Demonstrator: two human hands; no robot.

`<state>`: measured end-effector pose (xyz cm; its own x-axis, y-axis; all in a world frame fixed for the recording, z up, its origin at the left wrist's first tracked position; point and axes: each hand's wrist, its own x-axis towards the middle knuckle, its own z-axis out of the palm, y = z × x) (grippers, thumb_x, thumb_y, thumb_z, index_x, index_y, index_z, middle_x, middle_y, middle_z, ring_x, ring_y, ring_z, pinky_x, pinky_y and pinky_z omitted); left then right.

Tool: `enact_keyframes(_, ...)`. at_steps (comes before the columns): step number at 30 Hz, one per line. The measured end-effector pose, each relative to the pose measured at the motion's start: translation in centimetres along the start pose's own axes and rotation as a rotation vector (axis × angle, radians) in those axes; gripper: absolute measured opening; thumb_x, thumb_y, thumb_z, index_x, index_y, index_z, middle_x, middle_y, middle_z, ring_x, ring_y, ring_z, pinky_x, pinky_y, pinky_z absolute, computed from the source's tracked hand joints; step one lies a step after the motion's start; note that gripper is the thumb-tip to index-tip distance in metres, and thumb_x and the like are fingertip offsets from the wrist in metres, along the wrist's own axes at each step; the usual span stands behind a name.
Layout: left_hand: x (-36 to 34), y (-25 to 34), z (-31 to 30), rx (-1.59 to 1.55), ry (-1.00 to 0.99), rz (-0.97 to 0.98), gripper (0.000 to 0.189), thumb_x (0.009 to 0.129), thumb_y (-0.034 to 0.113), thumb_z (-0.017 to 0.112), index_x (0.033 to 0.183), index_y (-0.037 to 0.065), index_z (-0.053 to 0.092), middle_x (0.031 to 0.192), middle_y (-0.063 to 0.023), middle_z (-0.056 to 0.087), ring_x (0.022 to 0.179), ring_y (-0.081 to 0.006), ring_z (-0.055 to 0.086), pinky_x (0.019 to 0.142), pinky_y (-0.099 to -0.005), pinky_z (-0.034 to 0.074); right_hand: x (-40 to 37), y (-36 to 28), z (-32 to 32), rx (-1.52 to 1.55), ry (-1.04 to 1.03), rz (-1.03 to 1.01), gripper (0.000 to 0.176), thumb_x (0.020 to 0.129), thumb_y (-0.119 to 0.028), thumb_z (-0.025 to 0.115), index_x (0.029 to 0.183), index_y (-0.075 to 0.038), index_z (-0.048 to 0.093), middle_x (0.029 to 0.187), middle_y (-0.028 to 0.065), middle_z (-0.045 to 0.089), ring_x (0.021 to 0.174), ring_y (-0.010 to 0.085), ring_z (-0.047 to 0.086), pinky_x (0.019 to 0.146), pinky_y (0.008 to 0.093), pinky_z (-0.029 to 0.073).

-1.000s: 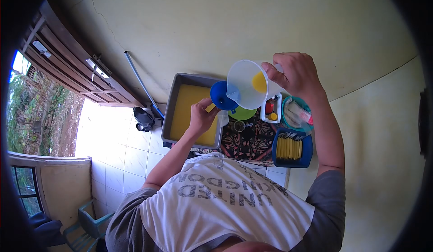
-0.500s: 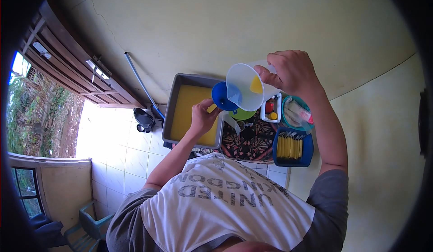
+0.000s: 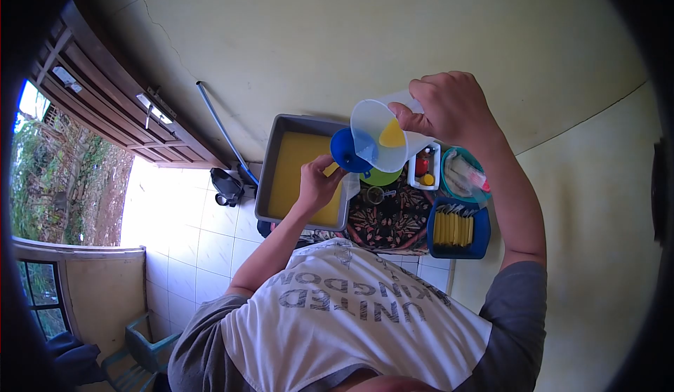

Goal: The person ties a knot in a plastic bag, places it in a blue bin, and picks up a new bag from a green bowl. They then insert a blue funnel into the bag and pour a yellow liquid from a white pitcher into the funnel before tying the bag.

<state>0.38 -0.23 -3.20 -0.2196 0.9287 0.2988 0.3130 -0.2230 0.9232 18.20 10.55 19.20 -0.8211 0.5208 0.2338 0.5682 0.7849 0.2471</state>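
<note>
A blue funnel [image 3: 342, 148] is pinched at its lower edge by my left hand [image 3: 319, 183], whose fingers are closed. A strip of clear plastic [image 3: 352, 184] hangs just below those fingers; whether they grip it too is hidden. My right hand [image 3: 453, 111] is closed around a translucent plastic jug [image 3: 366, 129], thumb over the near side. The jug tilts so that its rim overlaps the funnel's mouth from above. Yellow liquid [image 3: 392, 134] lies inside the jug. Beneath and left stands a grey tub [image 3: 263, 181] filled with yellow liquid [image 3: 298, 160].
On a dark patterned cloth [image 3: 393, 213] sit a green dish [image 3: 383, 177], a white tray [image 3: 433, 181] with small bottles, a teal bowl [image 3: 486, 194] of plastic bags, and a blue basket [image 3: 458, 251] of filled yellow sachets [image 3: 453, 229]. A wooden door [image 3: 112, 97] stands open at left.
The jug has tipped slightly further, and the yellow liquid in it shows larger and nearer the rim. My right hand has shifted a little left and up; my left hand stays at the funnel.
</note>
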Motion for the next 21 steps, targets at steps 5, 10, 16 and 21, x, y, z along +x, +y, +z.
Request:
enact_keyframes(5,-0.04,-0.1,0.02,0.007,0.0,-0.012,0.019,0.074,0.01,0.071,0.092,0.004,0.066,0.083,-0.0149,0.066,0.075,-0.0272,0.064,0.068,-0.0321,0.048,0.33,-0.28,-0.21,-0.012,-0.004,-0.022,0.06,0.083,-0.057,0.049,0.052,-0.006,0.049,0.05,0.0104,0.053,0.047,0.0262,0.054,0.048,0.0363,0.043)
enact_keyframes(10,0.01,-0.16,0.06,0.01,0.0,0.007,0.02,0.074,0.01,0.071,0.092,0.005,0.066,0.084,-0.0148,0.066,0.077,-0.0276,0.065,0.069,-0.0322,0.048,0.62,-0.61,-0.61,-0.03,-0.019,-0.018,0.061,0.082,-0.059,0.049,0.052,-0.006,0.049,0.05,0.0108,0.052,0.047,0.0266,0.054,0.049,0.0367,0.043)
enact_keyframes(16,0.06,-0.33,0.09,-0.001,0.006,-0.016,0.02,0.074,0.011,0.071,0.092,0.004,0.066,0.085,-0.0146,0.066,0.079,-0.0276,0.065,0.069,-0.032,0.048,0.78,-0.65,-0.58,-0.034,-0.003,-0.03,0.061,0.082,-0.059,0.049,0.052,-0.006,0.049,0.05,0.0111,0.052,0.048,0.0273,0.055,0.048,0.0371,0.044)
enact_keyframes(21,0.12,-0.06,-0.02,-0.004,0.011,-0.028,0.02,0.074,0.01,0.07,0.093,0.004,0.066,0.085,-0.0143,0.067,0.079,-0.0264,0.066,0.07,-0.0314,0.049,0.83,-0.52,-0.5,-0.029,0.011,-0.038,0.061,0.082,-0.059,0.05,0.052,-0.006,0.049,0.05,0.0112,0.052,0.047,0.0275,0.055,0.048,0.0368,0.044)
